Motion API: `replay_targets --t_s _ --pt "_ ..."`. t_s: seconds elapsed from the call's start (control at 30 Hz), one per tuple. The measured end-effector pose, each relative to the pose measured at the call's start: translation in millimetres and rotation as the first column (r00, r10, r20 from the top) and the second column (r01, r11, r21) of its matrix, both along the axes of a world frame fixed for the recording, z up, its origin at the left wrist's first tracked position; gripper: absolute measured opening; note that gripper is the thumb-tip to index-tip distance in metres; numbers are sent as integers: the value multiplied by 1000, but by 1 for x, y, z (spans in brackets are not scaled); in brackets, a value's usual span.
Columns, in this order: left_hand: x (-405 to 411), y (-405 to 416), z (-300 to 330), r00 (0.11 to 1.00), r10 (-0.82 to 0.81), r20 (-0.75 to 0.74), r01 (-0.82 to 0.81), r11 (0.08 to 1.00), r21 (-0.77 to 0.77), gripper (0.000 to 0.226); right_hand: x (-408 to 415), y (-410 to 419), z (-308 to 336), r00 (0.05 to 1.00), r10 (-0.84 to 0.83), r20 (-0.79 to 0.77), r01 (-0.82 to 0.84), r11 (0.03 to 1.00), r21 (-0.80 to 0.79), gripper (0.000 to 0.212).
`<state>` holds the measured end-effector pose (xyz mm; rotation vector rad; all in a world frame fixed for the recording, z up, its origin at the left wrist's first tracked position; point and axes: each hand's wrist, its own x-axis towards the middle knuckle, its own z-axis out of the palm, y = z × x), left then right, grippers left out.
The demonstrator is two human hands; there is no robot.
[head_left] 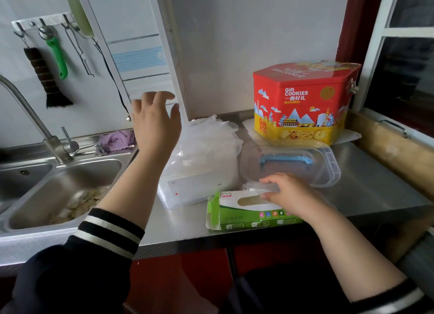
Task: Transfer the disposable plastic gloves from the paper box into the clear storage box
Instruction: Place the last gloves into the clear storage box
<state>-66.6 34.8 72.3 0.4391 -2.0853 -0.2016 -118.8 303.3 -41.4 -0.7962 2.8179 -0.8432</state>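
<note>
At the lower edge of the bench: the green-and-white paper box (249, 211) lies on its side, its end flap open at the left and its oval window facing up; through the window it looks nearly or fully emptied, though I cannot be sure.
Right hand (287, 194): low and right of centre, resting on the top of the paper box, fingers (270, 181) curled round a thin wad of clear film, apparently the last of the gloves coming out of the box.
Clear storage box (195, 192): just left of and behind the paper box, touching or nearly touching it; its white-labelled front wall faces the camera.
Disposable plastic gloves (209, 142): a tall, loose heap rising out of the storage box toward the centre of the frame, well above its rim.
Lid (291, 161): clear, with a blue handle, lying flat on the bench right of the heap, just behind the right hand.
Left hand (155, 123): raised in the air at centre left, beside the top of the heap, fingers spread and relaxed, holding nothing.
Progress: most of the gloves seem already moved; what is left, by my judgement, is the small wad in the right hand, pressing the heap down and fitting the lid.
Far right: a red and yellow cookie tin (303, 102) stands against the wall.
Far left: a steel sink (58, 184) and tap.
</note>
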Motion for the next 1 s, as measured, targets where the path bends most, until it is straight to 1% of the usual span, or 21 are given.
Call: replay_targets --t_s 0.07,0.13,0.17,0.2,0.27,0.33,0.37,0.43,0.47,0.5,0.57,0.6,0.67,0.7,0.73,0.8,0.83,0.9,0.93,1.0 --pt "3 19 0 993 -109 -48 106 993 -56 24 -5 0 -5 1000 -25 10 25 999 -38 31" --pt "6 39 -1 973 -227 -50 223 972 -75 23 -8 1 -6 998 -40 50 46 991 -124 16" --pt "9 49 -2 960 -278 -38 275 959 -67 22 -8 1 -6 996 -52 78 65 982 -177 12" --pt "11 57 -3 947 -321 -24 320 947 -42 21 -9 1 -6 995 -65 82 83 966 -246 13" --pt "16 73 -5 928 -374 6 373 926 62 15 -12 3 -5 993 -98 72 119 898 -425 21" --pt "19 87 -4 894 -440 83 415 883 219 15 -11 4 0 982 -147 122 191 784 -590 28" --pt "21 92 -4 846 -518 129 457 828 325 20 -10 5 4 970 -180 164 243 721 -649 31" --pt "25 106 -10 691 -700 180 524 657 542 29 -7 9 13 941 -209 265 337 587 -736 30" --pt "26 112 -15 625 -755 198 532 597 600 30 -5 10 18 932 -199 303 363 531 -766 26" --pt "26 118 -22 591 -778 212 536 575 618 29 -4 11 21 925 -183 334 380 487 -787 22" --pt "21 130 -38 618 -761 199 536 592 602 21 -3 13 24 919 -124 375 391 421 -819 17" --pt "18 135 -43 636 -753 171 532 588 610 28 -2 13 23 916 -86 392 392 396 -830 16" --pt "11 147 -53 649 -757 68 523 509 684 52 -1 12 22 909 -29 415 394 377 -838 17" --pt "8 152 -56 669 -743 26 511 485 710 57 1 10 23 903 -11 429 401 374 -836 17" --pt "6 156 -58 699 -715 -12 502 478 721 53 2 8 23 897 -1 443 412 367 -834 15" --pt "1 160 -64 776 -627 -66 486 529 696 24 4 6 23 888 23 459 426 336 -840 12" --pt "0 159 -67 801 -591 -93 483 546 685 19 6 6 22 882 35 470 436 319 -842 11" --pt "-2 158 -73 815 -565 -124 486 552 678 32 5 8 21 875 53 481 449 279 -849 10" --pt "-1 158 -75 814 -566 -133 487 539 687 33 5 10 20 875 65 479 447 270 -853 11" --pt "0 157 -76 809 -570 -143 481 504 718 30 3 14 20 876 62 479 445 282 -850 16"
